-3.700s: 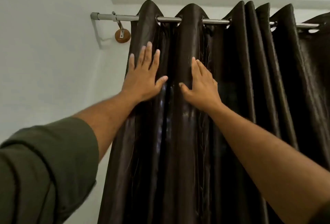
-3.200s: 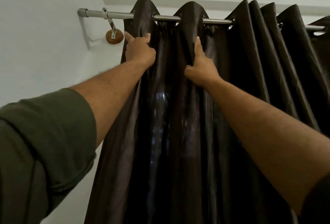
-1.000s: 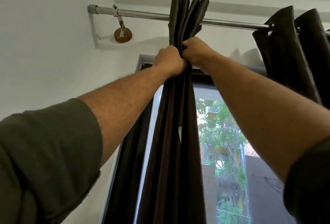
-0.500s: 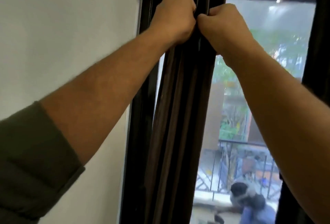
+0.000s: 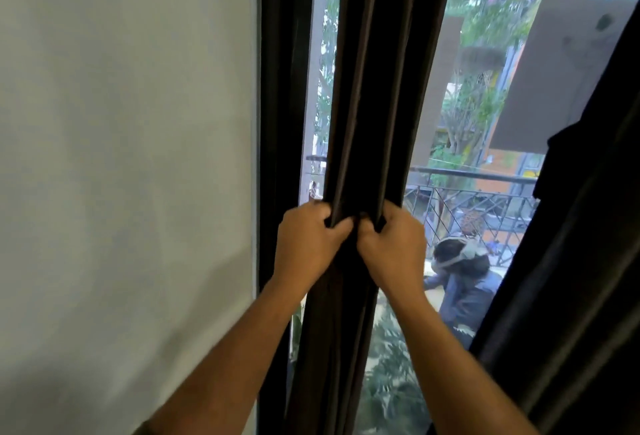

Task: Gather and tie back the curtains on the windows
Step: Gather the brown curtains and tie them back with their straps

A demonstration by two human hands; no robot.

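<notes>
A pale wall [image 5: 121, 157] fills the left of the view, ending at the dark window frame [image 5: 277, 88]. Beside it the window [image 5: 467, 105] shows trees, a brown building and a metal railing [image 5: 485, 192] outside, with a person [image 5: 464, 278] bent low behind the glass at the lower right.

Down the middle of the window hangs the curtain [image 5: 377, 88], dark brown and bunched into a narrow column of tight folds, so it blocks only a strip of the glass; a sliver of daylight shows between it and the frame. A second curtain [image 5: 571, 278], darker still, slants across the right edge and covers that side of the window.

Both hands meet on the gathered curtain about halfway down the view, knuckles touching. The left hand [image 5: 308, 244] has its grip closed round the left side of the bundle, fingers curled into the folds. The right hand [image 5: 394, 247] has its grip closed round the right side in the same way, cloth pinched under the fingertips. Both forearms rise from the bottom edge, crossing the lower part of the curtain and glass.
</notes>
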